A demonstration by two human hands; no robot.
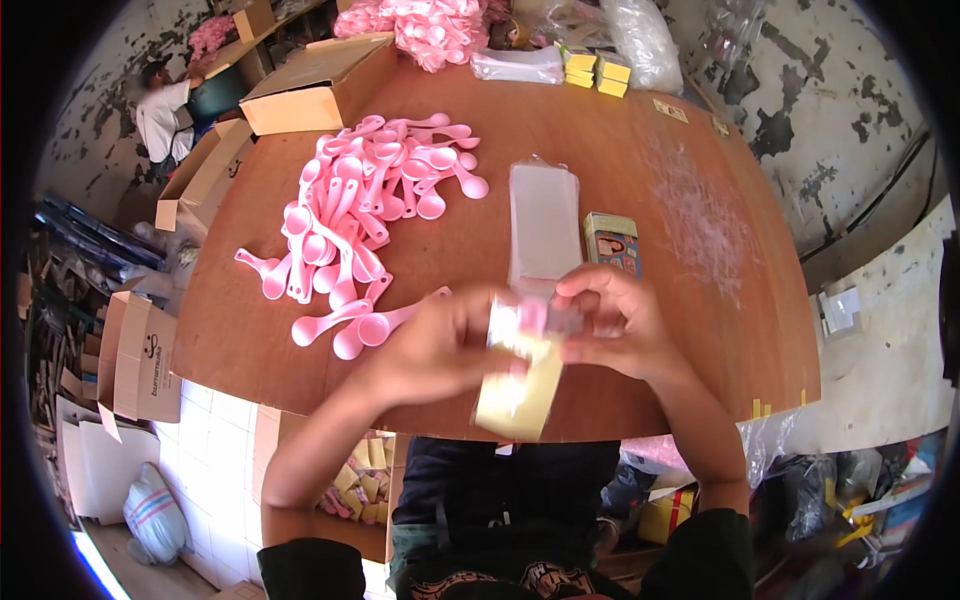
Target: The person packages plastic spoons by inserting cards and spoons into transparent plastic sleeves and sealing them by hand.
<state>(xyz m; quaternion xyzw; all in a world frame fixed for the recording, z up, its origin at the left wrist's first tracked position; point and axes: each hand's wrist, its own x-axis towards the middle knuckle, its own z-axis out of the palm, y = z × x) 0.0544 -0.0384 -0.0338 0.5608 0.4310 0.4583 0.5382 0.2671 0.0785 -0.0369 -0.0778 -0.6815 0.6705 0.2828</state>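
Note:
Near the table's front edge, my left hand (435, 345) is closed on a clear plastic bag (520, 390) with a pale yellow card in it. My right hand (615, 325) pinches the bag's upper end, where something pink and dark shows, blurred by motion. Just beyond my hands lies a stack of clear bags (545, 220). To its right sits a small stack of printed cards (612, 243). A large heap of pink spoons (375, 180) spreads over the table's left half, its nearest spoons close to my left hand.
A cardboard box (320, 85), more pink spoons (435, 30) and yellow card stacks (595, 70) stand at the table's back. Thin plastic strips (700, 210) lie on the right. Open boxes (145, 350) stand left of the table. A person (165, 115) is at the far left.

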